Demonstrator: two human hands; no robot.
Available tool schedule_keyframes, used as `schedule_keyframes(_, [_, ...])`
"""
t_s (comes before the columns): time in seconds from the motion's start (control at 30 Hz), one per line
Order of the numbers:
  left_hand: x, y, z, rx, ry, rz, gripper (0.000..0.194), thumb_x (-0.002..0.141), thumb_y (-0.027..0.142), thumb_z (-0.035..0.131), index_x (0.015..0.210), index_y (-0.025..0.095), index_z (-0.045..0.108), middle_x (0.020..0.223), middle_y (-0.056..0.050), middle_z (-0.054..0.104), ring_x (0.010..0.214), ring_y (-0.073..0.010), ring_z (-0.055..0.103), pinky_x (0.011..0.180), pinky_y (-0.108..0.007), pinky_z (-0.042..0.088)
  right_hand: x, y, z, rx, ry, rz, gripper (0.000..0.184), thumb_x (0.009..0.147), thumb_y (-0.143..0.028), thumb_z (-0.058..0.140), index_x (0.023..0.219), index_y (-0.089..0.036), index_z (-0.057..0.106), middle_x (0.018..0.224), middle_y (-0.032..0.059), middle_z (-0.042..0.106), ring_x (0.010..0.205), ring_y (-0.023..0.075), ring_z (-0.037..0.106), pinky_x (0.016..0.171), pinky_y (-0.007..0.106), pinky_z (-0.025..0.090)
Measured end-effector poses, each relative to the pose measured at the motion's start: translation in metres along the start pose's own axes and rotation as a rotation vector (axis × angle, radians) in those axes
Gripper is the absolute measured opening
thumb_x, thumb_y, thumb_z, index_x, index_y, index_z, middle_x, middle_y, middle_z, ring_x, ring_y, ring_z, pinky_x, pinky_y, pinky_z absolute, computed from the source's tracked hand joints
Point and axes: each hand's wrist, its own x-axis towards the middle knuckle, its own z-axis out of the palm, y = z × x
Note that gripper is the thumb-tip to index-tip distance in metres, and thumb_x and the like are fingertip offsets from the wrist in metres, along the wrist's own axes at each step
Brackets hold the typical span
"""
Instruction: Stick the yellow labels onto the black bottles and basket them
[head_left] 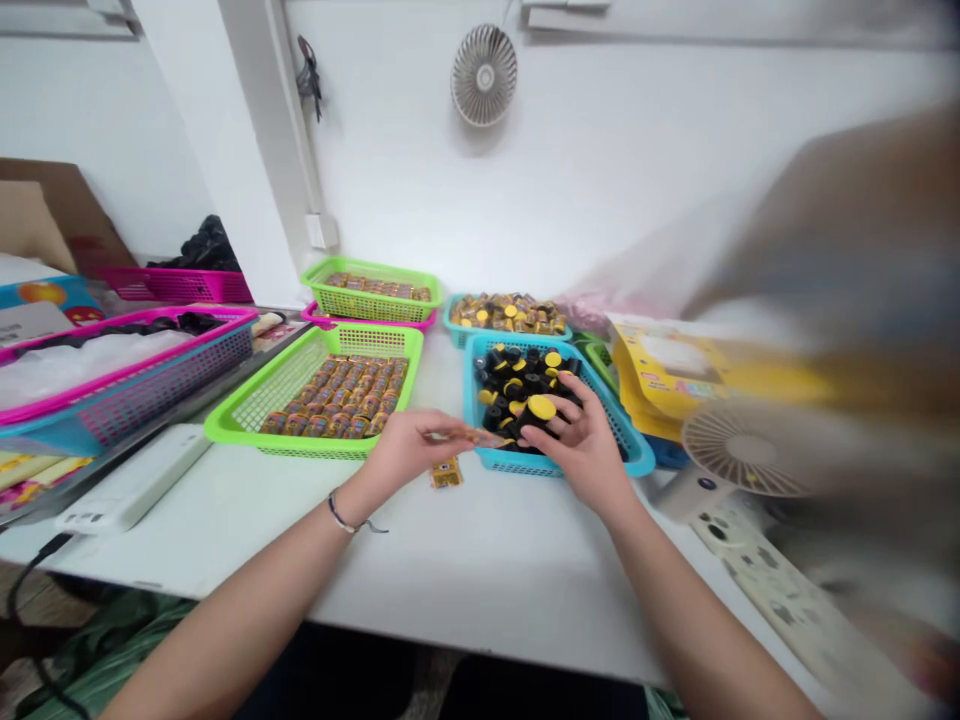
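Pinched in my left hand [409, 445] is a thin, partly see-through label sleeve [480, 436], its far end close to my right hand. My right hand [585, 440] is closed round a small black container with a yellow top [541, 408], held over the near side of a blue basket [637, 462]. Many loose black and yellow containers [514, 370] fill that basket. Flat on the table under my left fingers lies another printed label [445, 473]. A green basket [232, 420] to the left holds rows of labelled containers [337, 400].
Behind stand another green basket [375, 305] and a blue basket of wrapped pieces [510, 315]. At the right are a small fan [739, 450] and a yellow package [660, 370]. A white power bank [135, 480] and a pink-rimmed basket [135, 380] stand left.
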Motion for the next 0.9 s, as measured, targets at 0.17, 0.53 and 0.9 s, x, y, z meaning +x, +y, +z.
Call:
schedule_keyframes(0.17, [-0.013, -0.003, -0.012, 0.415, -0.328, -0.05, 0.019, 0.087, 0.008, 0.056, 0.087, 0.016, 0.073, 0.084, -0.006, 0.068, 0.075, -0.0167, 0.065, 0.071, -0.027, 0.05, 0.003, -0.004, -0.011, -0.062, 0.019, -0.011, 0.086, 0.063, -0.015, 0.086, 0.132, -0.041, 0.042, 0.102, -0.0032, 0.063, 0.092, 0.0163, 0.069, 0.075, 0.032, 0.063])
schedule_keyframes(0.53, [-0.005, -0.015, -0.002, 0.389, -0.688, -0.085, 0.014, 0.069, 0.019, 0.08, 0.064, 0.016, 0.067, 0.06, 0.001, 0.06, 0.057, -0.0137, 0.053, 0.055, -0.024, 0.038, -0.001, -0.017, -0.012, 0.025, -0.027, 0.084, 0.083, 0.062, -0.013, 0.086, 0.13, -0.041, 0.048, 0.098, -0.0027, 0.07, 0.087, 0.0183, 0.072, 0.069, 0.032, 0.063])
schedule_keyframes(0.9, [-0.017, -0.026, -0.011, 0.321, -0.619, -0.019, 0.022, 0.09, 0.015, 0.051, 0.085, 0.019, 0.072, 0.083, -0.004, 0.073, 0.075, -0.0167, 0.065, 0.072, -0.025, 0.046, 0.006, -0.025, -0.008, 0.516, 0.13, 0.374, 0.034, 0.071, -0.02, 0.058, 0.104, -0.02, 0.065, 0.093, 0.0038, 0.068, 0.079, 0.0138, 0.064, 0.064, 0.024, 0.058])
